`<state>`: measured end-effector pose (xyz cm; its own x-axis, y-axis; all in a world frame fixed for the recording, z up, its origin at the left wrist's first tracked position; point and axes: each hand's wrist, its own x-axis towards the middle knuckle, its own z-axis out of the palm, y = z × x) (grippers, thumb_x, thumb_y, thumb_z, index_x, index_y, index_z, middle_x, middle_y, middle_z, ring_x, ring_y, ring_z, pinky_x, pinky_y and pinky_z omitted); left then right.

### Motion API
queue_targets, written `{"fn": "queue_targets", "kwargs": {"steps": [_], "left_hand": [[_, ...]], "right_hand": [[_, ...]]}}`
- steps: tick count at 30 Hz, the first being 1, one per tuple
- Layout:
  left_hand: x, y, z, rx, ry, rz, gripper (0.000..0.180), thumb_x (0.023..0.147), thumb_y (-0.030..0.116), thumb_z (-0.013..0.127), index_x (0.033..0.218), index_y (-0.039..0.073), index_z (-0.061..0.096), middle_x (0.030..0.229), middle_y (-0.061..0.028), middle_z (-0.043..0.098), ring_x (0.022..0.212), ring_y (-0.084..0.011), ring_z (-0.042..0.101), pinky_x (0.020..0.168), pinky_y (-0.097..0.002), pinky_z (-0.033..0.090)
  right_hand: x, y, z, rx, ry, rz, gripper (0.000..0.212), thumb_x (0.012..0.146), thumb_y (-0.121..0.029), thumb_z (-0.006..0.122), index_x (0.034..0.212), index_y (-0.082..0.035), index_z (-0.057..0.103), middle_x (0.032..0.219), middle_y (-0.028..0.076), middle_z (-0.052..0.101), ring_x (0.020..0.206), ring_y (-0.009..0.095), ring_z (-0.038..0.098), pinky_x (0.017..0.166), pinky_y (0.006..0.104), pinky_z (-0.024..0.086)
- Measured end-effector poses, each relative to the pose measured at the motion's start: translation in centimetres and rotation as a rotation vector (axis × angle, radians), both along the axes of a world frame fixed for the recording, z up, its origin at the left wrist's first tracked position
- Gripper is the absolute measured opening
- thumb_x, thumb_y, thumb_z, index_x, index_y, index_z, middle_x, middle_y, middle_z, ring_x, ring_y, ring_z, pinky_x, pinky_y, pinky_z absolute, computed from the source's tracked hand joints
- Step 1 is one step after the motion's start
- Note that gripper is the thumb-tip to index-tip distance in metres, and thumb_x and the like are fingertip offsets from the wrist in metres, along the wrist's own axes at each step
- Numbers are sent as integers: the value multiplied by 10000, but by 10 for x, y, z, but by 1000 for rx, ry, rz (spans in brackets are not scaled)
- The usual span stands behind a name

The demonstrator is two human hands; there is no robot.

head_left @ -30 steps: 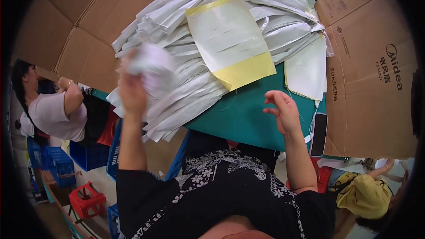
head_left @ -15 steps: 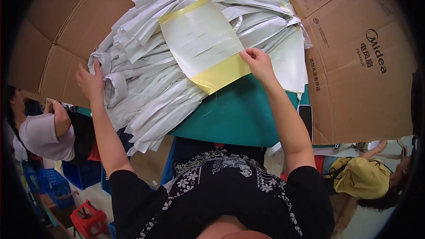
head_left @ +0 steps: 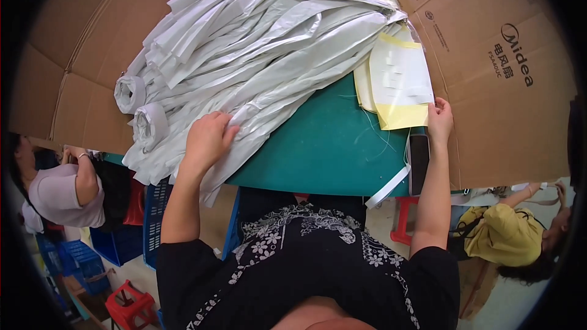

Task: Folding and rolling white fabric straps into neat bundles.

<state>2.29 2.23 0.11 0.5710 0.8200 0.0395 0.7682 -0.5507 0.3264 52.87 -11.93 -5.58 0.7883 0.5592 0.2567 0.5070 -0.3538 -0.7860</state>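
A large bundle of long white fabric strips (head_left: 269, 43) spreads across the green tabletop. On its near left part rests my left hand (head_left: 209, 139), thumb apart from the fingers; no distinct thing shows in its grasp. At the right, my right hand (head_left: 439, 122) pinches the lower right corner of a white sheet with yellow end bands (head_left: 400, 82). Short slits cross the middle of this sheet. It lies over other pale, yellow-edged pieces, whose left edges (head_left: 365, 88) show beneath it. Two rolled white strips (head_left: 150, 126) sit at the bundle's left end.
Open cardboard flaps (head_left: 495, 85) stand at the right and more cardboard (head_left: 85, 43) at the left. A dark flat object (head_left: 419, 162) lies by the green table's (head_left: 324, 153) right front, near a white strap (head_left: 389, 186). Two people sit at the sides, near blue crates and red stools.
My right hand has carried the yellow-banded sheet from atop the strips to the right, onto the other pieces. My left hand has moved right, from beside the rolls onto the strips.
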Motion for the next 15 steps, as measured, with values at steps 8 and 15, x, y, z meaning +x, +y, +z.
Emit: {"fn": "queue_targets", "kwargs": {"steps": [8, 15], "left_hand": [[32, -33, 2, 341, -70, -34, 123, 844, 153, 514, 774, 71, 456, 638, -106, 541, 530, -314, 541, 464, -404, 425], [57, -117, -4, 217, -162, -163, 128, 798, 142, 585, 884, 68, 525, 837, -95, 564, 675, -249, 583, 563, -347, 465]], "right_hand": [[-152, 14, 32, -44, 126, 426, 305, 892, -299, 551, 969, -13, 624, 875, 68, 634, 663, 157, 570, 587, 284, 467], [-293, 25, 5, -35, 1419, 695, 376, 902, -336, 536, 1045, 9, 575, 959, 109, 636, 844, 189, 625, 714, 300, 517]]}}
